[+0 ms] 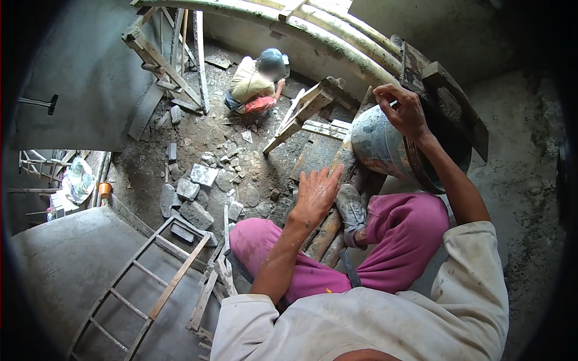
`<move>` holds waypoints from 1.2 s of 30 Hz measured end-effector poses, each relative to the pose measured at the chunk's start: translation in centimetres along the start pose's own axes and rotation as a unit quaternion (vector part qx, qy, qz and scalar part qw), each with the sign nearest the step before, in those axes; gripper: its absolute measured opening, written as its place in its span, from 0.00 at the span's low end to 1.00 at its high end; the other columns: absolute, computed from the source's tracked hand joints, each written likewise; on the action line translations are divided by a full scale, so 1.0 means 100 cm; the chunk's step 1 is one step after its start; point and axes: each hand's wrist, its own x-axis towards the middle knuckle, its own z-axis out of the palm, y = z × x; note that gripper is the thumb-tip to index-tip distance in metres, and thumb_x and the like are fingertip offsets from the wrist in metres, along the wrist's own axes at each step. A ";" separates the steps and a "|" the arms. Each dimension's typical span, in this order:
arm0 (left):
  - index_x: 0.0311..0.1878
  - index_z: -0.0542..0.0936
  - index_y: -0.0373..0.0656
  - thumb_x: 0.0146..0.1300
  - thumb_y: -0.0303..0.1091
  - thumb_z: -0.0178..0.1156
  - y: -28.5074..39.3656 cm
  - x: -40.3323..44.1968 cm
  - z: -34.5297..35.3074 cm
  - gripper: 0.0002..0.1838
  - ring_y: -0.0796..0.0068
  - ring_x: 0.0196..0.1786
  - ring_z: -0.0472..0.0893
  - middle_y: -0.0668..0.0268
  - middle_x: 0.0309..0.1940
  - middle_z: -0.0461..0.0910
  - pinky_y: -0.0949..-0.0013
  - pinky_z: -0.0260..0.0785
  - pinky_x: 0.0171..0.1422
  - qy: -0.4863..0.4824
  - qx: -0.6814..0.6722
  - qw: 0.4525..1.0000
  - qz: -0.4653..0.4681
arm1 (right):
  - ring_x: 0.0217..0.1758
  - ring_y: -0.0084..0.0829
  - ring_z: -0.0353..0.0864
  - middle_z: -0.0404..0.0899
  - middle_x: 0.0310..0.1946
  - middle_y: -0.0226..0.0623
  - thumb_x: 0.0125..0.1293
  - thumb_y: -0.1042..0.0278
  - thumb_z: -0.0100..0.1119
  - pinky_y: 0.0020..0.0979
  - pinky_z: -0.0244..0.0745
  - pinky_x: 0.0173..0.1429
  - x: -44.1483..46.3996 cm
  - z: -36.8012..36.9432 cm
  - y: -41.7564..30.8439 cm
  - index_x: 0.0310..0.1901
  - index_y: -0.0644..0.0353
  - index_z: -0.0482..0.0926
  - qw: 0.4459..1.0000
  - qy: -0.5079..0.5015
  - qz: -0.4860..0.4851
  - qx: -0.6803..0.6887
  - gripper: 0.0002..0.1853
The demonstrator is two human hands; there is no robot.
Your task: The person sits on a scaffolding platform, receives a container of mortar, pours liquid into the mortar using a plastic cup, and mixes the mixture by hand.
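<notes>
My left hand (316,195) is held out palm down, fingers spread, over a board and poles beside my shoe (351,207). Nothing shows in its grasp. On the right, my right hand (400,114) hangs at the side of a large, mortar-stained bucket (379,143). Its fingers are loosely bent, with a gap to the thumb, and no held thing is visible. Whether it touches the bucket I cannot tell. My right forearm crosses the bucket's dark mouth, and the inside is hidden in shadow. My bent legs in pink trousers (400,253) are between my arms.
Below, a person (256,87) in a cap squats on the dirt floor. Broken blocks (195,210) lie scattered there. A wooden trestle (301,117) stands ahead, and a ladder (135,286) leans at lower left. Thick poles (337,45) cross the top. A hammer (45,103) shows far left.
</notes>
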 end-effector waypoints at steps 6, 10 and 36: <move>0.73 0.65 0.52 0.70 0.40 0.57 0.000 0.000 0.001 0.29 0.57 0.55 0.78 0.59 0.52 0.78 0.52 0.65 0.58 0.006 0.002 1.000 0.004 | 0.38 0.30 0.87 0.85 0.35 0.37 0.64 0.72 0.62 0.31 0.81 0.46 0.000 0.001 0.003 0.44 0.60 0.83 1.000 0.002 -0.006 0.000 0.08; 0.72 0.66 0.52 0.70 0.41 0.57 0.000 -0.001 0.003 0.28 0.57 0.54 0.78 0.59 0.52 0.78 0.52 0.65 0.57 0.011 -0.001 1.000 0.005 | 0.38 0.30 0.88 0.85 0.35 0.38 0.64 0.71 0.62 0.31 0.81 0.46 0.000 0.001 0.001 0.44 0.60 0.83 1.000 0.003 -0.004 0.007 0.08; 0.72 0.66 0.52 0.61 0.36 0.66 -0.006 -0.006 0.010 0.35 0.54 0.49 0.79 0.58 0.45 0.79 0.53 0.68 0.52 0.072 -0.020 0.997 0.038 | 0.38 0.34 0.87 0.86 0.35 0.37 0.54 0.79 0.62 0.33 0.82 0.46 0.006 0.010 0.025 0.38 0.56 0.84 0.990 0.046 -0.132 -0.030 0.10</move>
